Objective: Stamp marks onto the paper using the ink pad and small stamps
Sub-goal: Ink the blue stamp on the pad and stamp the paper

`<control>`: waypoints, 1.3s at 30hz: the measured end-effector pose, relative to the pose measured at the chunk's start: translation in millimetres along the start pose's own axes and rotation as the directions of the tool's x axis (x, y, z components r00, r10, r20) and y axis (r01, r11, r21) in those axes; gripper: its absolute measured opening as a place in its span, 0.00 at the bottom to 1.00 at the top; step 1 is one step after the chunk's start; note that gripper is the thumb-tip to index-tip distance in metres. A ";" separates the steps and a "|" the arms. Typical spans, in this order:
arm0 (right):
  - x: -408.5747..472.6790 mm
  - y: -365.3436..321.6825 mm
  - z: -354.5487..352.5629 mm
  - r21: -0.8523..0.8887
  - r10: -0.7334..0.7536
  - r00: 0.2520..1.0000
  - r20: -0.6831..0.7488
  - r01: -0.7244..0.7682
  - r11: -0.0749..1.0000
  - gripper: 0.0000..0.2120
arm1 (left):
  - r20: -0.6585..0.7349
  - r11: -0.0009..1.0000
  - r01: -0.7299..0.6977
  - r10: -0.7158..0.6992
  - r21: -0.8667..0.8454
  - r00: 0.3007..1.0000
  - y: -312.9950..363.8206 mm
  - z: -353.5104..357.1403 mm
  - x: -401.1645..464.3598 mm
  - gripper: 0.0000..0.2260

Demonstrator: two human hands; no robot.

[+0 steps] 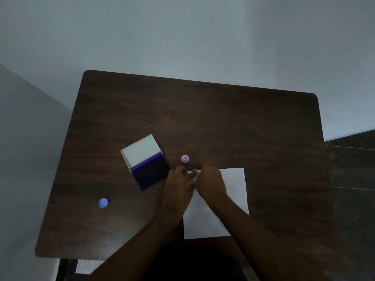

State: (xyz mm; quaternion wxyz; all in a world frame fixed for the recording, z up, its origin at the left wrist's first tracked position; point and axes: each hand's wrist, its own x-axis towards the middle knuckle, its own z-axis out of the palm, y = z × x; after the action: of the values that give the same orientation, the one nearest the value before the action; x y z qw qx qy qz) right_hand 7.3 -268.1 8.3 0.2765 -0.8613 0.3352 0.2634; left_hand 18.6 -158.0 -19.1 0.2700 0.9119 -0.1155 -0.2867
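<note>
Dark wooden table (223, 122), wall behind. White paper (233, 191) lies at near right of centre, long axis running roughly toward the person. Open ink pad (151, 174) sits just left of the paper's far-left corner, tilted, white lid (141, 152) hinged back on its far side. Both hands meet over that far-left paper corner. Left hand (178, 186) and right hand (212, 184) are close together, fingertips nearly touching, with a small pink stamp (194, 175) between them. Looks like a pinch, but which fingers hold it is too dark to tell. Ink pad is nearer the left hand. A second pink stamp (185, 158) stands upright just beyond the hands. Blue stamp (103, 202) sits well apart at near left.
</note>
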 end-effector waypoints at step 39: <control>-10.6 -9.6 -2.8 0.017 0.002 0.996 -0.086 0.000 1.000 0.13 | 0.032 0.997 -0.058 0.056 0.051 0.998 16.8 -14.8 -10.9 0.14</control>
State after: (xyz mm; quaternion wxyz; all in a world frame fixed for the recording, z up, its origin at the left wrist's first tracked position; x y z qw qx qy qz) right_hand 8.2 -259.4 19.9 0.2693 -0.8692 0.3494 0.2234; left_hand 17.4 -161.6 5.5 0.2524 0.9104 -0.1531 -0.2897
